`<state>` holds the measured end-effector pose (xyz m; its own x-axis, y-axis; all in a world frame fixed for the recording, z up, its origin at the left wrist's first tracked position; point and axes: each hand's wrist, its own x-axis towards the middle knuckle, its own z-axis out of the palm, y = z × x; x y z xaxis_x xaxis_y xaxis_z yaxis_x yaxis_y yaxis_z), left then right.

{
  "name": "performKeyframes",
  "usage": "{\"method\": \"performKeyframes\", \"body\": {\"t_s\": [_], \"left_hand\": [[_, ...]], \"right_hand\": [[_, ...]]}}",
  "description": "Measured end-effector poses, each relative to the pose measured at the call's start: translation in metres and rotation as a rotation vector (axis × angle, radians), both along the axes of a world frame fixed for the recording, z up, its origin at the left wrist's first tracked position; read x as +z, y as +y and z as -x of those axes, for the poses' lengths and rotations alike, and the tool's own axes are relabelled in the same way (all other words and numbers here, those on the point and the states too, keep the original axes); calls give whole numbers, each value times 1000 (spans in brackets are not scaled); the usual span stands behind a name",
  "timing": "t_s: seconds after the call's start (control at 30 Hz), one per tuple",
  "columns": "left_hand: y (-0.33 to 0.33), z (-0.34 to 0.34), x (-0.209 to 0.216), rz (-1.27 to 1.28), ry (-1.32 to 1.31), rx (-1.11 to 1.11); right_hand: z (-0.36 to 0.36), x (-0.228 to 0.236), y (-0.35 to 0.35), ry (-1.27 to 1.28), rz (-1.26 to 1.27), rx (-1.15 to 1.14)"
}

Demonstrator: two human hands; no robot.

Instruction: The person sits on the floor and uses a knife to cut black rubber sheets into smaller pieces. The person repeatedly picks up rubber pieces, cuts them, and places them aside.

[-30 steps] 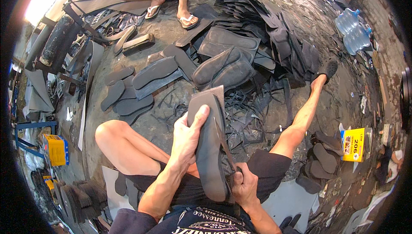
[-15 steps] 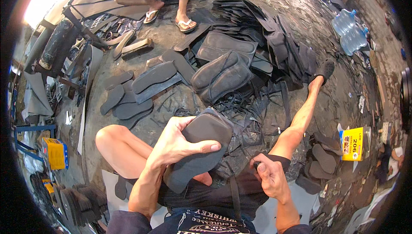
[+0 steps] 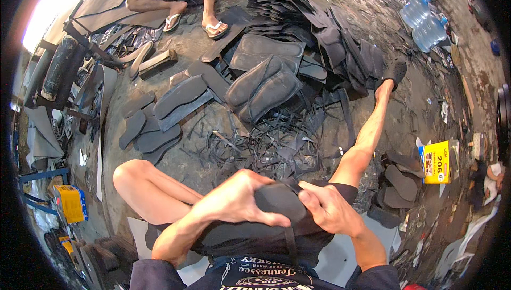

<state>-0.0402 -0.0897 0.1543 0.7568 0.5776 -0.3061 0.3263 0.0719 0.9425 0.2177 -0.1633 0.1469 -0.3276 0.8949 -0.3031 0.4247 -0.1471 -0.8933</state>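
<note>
Currently, at the lower centre of the frame, the left hand [image 3: 242,199] grips a dark sole [image 3: 278,203], thumb across its face; the right hand [image 3: 334,207] curls closed at the edge, and what it holds, if anything, is hidden. Keeping the left thumb well back seems wise.

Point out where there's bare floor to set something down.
One patch of floor lies between the left knee and the dark soles; another, between that knee and the yellow-and-blue box. Scrap strips and sole sheets crowd the middle; the left hand and its sole overhang the lap.
</note>
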Motion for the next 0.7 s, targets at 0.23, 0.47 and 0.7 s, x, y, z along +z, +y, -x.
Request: {"method": "performKeyframes", "body": {"t_s": [0.23,0.47,0.7], "left_hand": [[12,21,12,169,-8,159],[-13,25,-5,-299,-78,372],[-24,49,-29,89,-534,1598]], "right_hand": [[7,-12,8,74,5,-17],[-3,-38,26,375,297,-149],[36,-63,11,414,332,-267]]}}
